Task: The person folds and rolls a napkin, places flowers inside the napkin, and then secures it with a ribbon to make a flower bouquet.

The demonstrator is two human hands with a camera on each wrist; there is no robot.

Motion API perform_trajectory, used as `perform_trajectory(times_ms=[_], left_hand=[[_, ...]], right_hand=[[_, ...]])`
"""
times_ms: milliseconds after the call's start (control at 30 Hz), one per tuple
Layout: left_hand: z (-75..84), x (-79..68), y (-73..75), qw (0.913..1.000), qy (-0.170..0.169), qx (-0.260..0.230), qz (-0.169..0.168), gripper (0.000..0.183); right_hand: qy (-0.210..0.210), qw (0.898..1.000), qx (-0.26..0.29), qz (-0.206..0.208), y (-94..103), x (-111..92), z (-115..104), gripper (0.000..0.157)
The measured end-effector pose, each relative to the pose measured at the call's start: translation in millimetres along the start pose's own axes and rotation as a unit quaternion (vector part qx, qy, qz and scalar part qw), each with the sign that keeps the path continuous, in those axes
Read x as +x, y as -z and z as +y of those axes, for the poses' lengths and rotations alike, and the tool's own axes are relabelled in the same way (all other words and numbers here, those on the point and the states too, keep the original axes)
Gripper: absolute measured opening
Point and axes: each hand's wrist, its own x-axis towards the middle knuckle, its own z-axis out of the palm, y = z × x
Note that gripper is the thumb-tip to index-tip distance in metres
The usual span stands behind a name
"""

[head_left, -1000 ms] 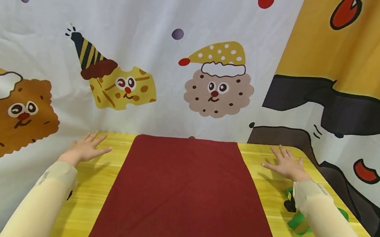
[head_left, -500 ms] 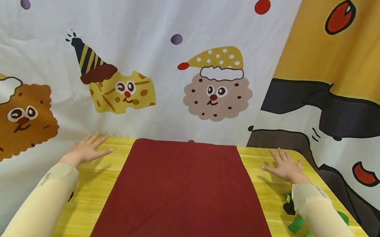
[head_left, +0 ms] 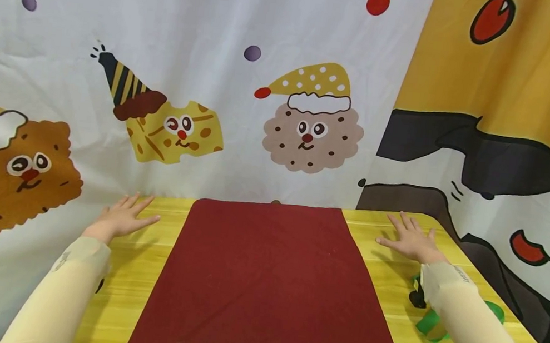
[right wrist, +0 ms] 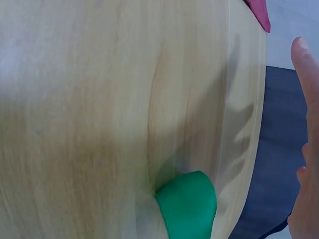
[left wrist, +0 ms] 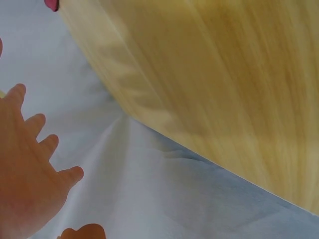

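My left hand [head_left: 121, 217] is spread with straight fingers at the far left of the yellow wooden table [head_left: 147, 242]. It holds nothing, and in the left wrist view its fingers [left wrist: 47, 144] fan out near the table's edge. On the opposite side my right hand [head_left: 411, 240] is spread likewise, its thumb pointing inward, with nothing in it. Between the two lies a dark red cloth [head_left: 273, 283], flat and with faint creases. The right wrist view shows the right hand [right wrist: 306, 134] at the frame's edge, its shadow falling on the wood.
Under the right forearm are a green curved thing [head_left: 427, 321], partly hidden by the sleeve, and a small black item [head_left: 417, 298]. A green rounded piece [right wrist: 189, 206] also appears in the right wrist view. A white curtain [head_left: 210, 19] printed with cartoon food hangs behind the table.
The head view has shifted slightly. Both hands keep the same spread pose and place over the table, and the cloth lies as before.
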Motion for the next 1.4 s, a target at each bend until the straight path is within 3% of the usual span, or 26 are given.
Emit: perform_trajectory(times_ms=[467, 800, 1067, 1400], left_hand=[[-5.0, -3.0, -2.1, 1.0000, 0.004, -0.005, -0.002, 0.090], [-5.1, -10.8, -2.2, 0.9999, -0.006, -0.012, 0.002, 0.087], [4.4, -16.0, -1.3, 0.9994, -0.021, -0.024, 0.011, 0.086], [25.7, -31.8, -8.8, 0.9985, -0.053, -0.001, 0.015, 0.082]], right_hand=[[0.003, 1.000, -0.001, -0.003, -0.5, 1.1, -0.5, 0.101], [0.030, 1.000, 0.005, 0.006, -0.2, 4.8, -16.2, 0.100], [0.080, 0.997, -0.001, 0.018, 5.8, 0.3, -41.8, 0.097], [0.162, 0.987, -0.016, -0.005, 6.1, -22.9, -100.9, 0.095]])
